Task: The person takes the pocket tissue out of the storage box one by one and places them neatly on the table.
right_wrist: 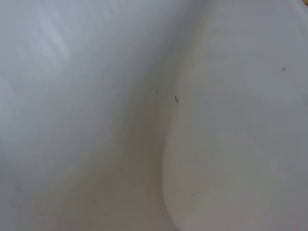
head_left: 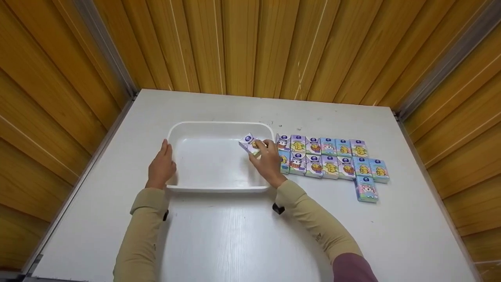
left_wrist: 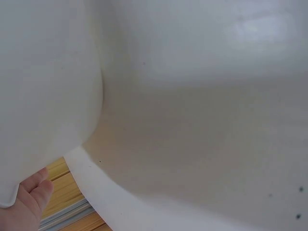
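Note:
A white rectangular plastic tub (head_left: pixel 211 156) stands on the table. My left hand (head_left: pixel 161 166) lies along its left side, fingers extended; in the left wrist view, the fingertips (left_wrist: pixel 42 190) show beside the white tub wall (left_wrist: pixel 48 96). Over the tub's right end, my right hand (head_left: pixel 267 160) pinches a small purple-and-white pack with a cartoon print (head_left: pixel 248 143) between thumb and fingers, holding it tilted. Only white tub surface (right_wrist: pixel 231 134) fills the right wrist view; hand and pack are hidden there.
Right of the tub, several similar cartoon packs (head_left: pixel 330 166) lie in two close rows. One more pack (head_left: pixel 366 189) lies in front of their right end. The white tabletop (head_left: pixel 219 235) is bounded by wood-patterned panels (head_left: pixel 238 47) at the back and sides.

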`<control>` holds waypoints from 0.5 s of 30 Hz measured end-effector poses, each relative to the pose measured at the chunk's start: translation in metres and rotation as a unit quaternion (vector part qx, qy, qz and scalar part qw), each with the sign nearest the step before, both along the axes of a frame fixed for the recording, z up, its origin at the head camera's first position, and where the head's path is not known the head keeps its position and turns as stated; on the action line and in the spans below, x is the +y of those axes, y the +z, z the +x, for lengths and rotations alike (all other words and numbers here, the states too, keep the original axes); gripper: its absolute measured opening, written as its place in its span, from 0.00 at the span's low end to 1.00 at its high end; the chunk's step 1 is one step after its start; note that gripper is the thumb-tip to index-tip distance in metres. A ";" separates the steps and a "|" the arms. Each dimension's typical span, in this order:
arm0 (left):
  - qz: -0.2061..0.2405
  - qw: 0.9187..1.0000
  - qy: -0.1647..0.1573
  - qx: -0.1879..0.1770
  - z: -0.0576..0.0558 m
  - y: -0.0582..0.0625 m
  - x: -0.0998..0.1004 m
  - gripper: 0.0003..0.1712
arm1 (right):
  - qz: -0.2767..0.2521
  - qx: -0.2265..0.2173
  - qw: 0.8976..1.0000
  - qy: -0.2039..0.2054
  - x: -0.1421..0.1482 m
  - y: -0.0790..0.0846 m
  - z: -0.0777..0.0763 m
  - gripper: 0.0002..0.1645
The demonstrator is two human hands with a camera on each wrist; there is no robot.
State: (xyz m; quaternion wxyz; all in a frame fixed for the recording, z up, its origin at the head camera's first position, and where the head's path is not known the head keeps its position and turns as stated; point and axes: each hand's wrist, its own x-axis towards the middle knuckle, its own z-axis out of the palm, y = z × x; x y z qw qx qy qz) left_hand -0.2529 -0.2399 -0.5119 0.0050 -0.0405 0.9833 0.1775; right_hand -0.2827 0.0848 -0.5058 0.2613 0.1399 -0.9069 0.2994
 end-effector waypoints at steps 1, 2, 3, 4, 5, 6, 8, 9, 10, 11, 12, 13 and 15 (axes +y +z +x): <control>0.001 1.000 -0.001 0.001 0.000 0.000 0.000 0.35 | -0.012 0.011 1.000 -0.001 0.001 0.001 0.000 0.24; 0.001 1.000 -0.002 0.002 0.000 0.001 0.000 0.35 | -0.023 0.021 1.000 -0.001 0.003 0.001 0.000 0.23; 0.002 1.000 -0.003 0.003 0.001 0.001 0.000 0.35 | -0.036 0.028 0.999 -0.002 0.004 0.002 0.000 0.23; 0.002 1.000 -0.004 0.005 0.001 0.001 0.000 0.35 | -0.048 0.034 0.998 -0.001 0.006 0.002 0.000 0.23; 0.001 1.000 -0.005 0.008 0.001 0.001 0.000 0.35 | -0.058 0.037 0.998 -0.002 0.008 0.003 0.000 0.22; 0.000 1.000 -0.006 0.010 0.001 0.001 0.001 0.35 | -0.068 0.041 0.997 -0.003 0.010 0.003 0.001 0.22; -0.002 1.000 -0.007 0.014 0.001 0.001 0.001 0.35 | -0.081 0.047 0.996 -0.008 0.014 0.003 0.001 0.22; -0.003 1.000 -0.007 0.015 0.001 0.001 0.001 0.35 | -0.088 0.052 0.995 -0.009 0.017 0.003 0.001 0.21; -0.004 1.000 -0.007 0.017 0.001 0.001 0.001 0.35 | -0.093 0.058 0.994 -0.010 0.019 0.003 0.001 0.21; -0.006 1.000 -0.007 0.018 0.001 0.001 0.001 0.35 | -0.097 0.064 0.993 -0.011 0.022 0.003 0.001 0.20; -0.006 1.000 -0.007 0.017 0.001 0.001 0.001 0.35 | -0.102 0.071 0.992 -0.011 0.024 0.003 0.001 0.20; -0.005 1.000 -0.006 0.017 0.001 0.001 0.001 0.35 | -0.106 0.076 0.991 -0.012 0.027 0.003 0.001 0.19; -0.004 1.000 -0.006 0.016 0.001 0.001 0.001 0.35 | -0.114 0.085 0.990 -0.010 0.032 0.004 0.003 0.19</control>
